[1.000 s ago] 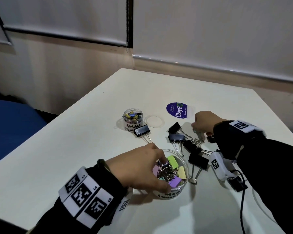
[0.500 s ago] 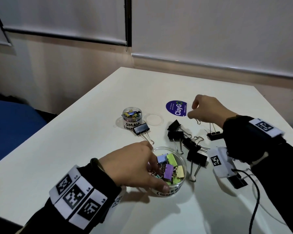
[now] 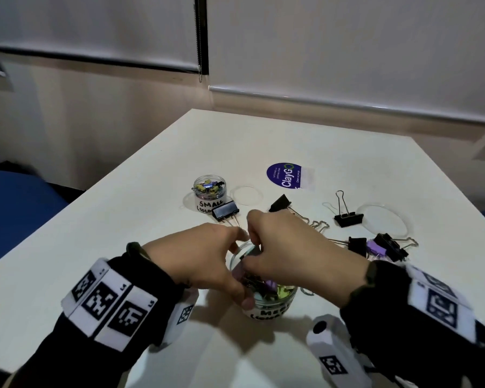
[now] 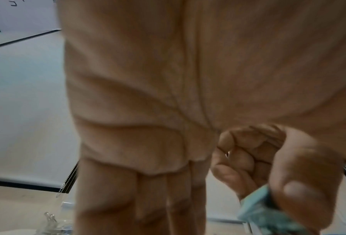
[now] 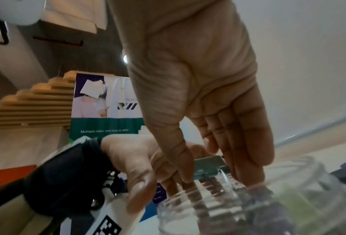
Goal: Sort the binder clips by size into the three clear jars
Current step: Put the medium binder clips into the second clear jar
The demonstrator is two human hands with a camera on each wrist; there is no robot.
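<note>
Both hands meet over the clear medium jar (image 3: 275, 309), which holds several coloured binder clips. My left hand (image 3: 235, 264) grips the jar, thumb on its near side and fingers over the far rim. My right hand (image 3: 256, 247) reaches into the mouth from the right. In the right wrist view its thumb and fingers (image 5: 238, 151) pinch a teal clip (image 5: 210, 164) just above the jar (image 5: 288, 198), with the left hand's thumb (image 5: 141, 190) beside the rim. The small jar (image 3: 209, 191), full of tiny clips, stands at the back left.
Large black clips lie loose on the white table (image 3: 123, 247): one (image 3: 226, 212) by the small jar, one (image 3: 280, 203) behind my hands, others (image 3: 347, 218) to the right. A purple clip (image 3: 375, 249) lies among them. Two clear lids (image 3: 247, 195) (image 3: 384, 222) and a blue sticker (image 3: 284, 176) lie further back.
My right hand lifted a clip from the pile at the right and carried it left and nearer, over the medium jar. My left hand stayed on the jar.
</note>
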